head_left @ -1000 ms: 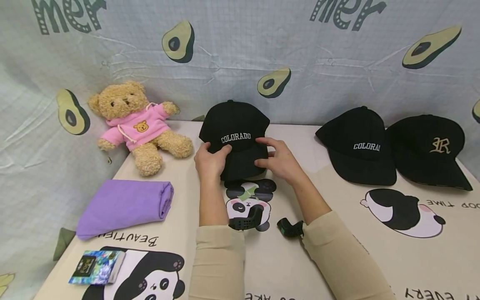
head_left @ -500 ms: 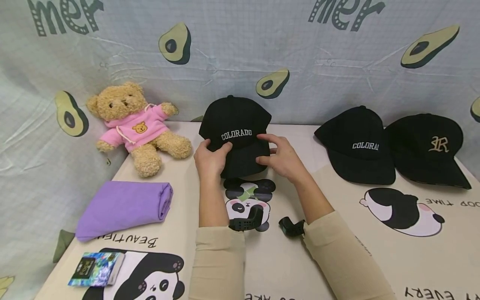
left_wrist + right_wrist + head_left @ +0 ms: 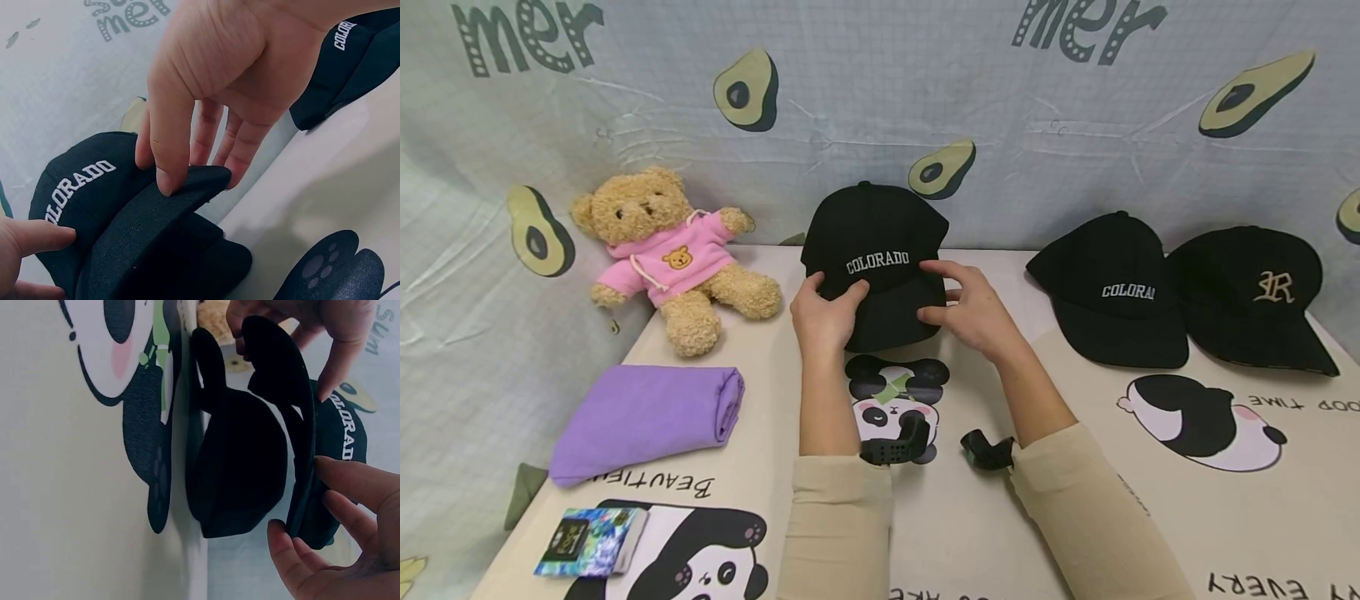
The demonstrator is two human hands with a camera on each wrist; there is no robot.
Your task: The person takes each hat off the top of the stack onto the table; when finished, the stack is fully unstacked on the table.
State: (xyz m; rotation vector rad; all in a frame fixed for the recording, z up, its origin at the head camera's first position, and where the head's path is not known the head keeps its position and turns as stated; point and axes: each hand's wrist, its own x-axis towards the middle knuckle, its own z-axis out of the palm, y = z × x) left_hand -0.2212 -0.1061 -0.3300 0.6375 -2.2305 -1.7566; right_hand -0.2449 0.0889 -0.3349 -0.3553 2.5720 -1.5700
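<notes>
Both hands hold a black baseball cap (image 3: 887, 312) by its two sides, with white COLORADO lettering facing the viewer. At its left side my left hand (image 3: 826, 323) grips the cap, thumb over the front where crown and brim meet. My right hand (image 3: 973, 312) pinches the brim's right edge, its index finger reaching to the crown near the last letter. From the left wrist view, the right thumb presses on the brim top while other fingers pass behind it. Below the brim in the right wrist view, more black cap fabric (image 3: 240, 465) hangs close to the tabletop.
Two more black caps, one lettered (image 3: 1120, 292) and one with a gold R (image 3: 1251, 300), stand at the right. A teddy bear (image 3: 677, 258) leans against the back cloth at left. Nearer are a folded purple cloth (image 3: 647, 421) and a small thick book (image 3: 591, 542).
The cap has risen a little and shifted slightly right, and both hands have moved with it, keeping the same hold. The other things have stayed put.
</notes>
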